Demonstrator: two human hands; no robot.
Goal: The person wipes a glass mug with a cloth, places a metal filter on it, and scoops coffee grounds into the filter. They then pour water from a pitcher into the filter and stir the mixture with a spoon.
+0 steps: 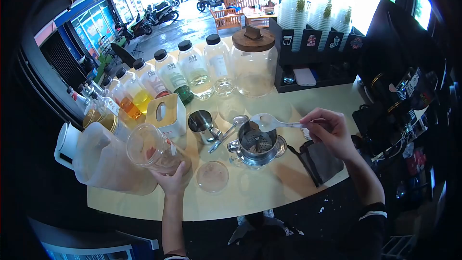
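My left hand (171, 182) is wrapped round a clear plastic jar (166, 156), tilted with its mouth up and a little brown residue inside. In my right hand (329, 130), a pale plastic spoon (265, 122) is pinched by its handle. The spoon's bowl is over the rim of a metal drip coffee filter (267, 152), which has a perforated disc inside. Beneath the filter, a metal saucer-like base rests on what looks like a glass. A round clear lid (212, 177) lies flat between the jar and the filter. Beside the filter are a metal spoon (222, 139) and a steel cup (202, 124).
Several black-capped bottles (192, 70) line the counter's far edge, next to a wooden-lidded jar (254, 65). A tissue box (167, 115) and a large pitcher (103, 159) stand left. Stacked cups (293, 17) are in a black holder. A dark cloth (322, 159) lies right.
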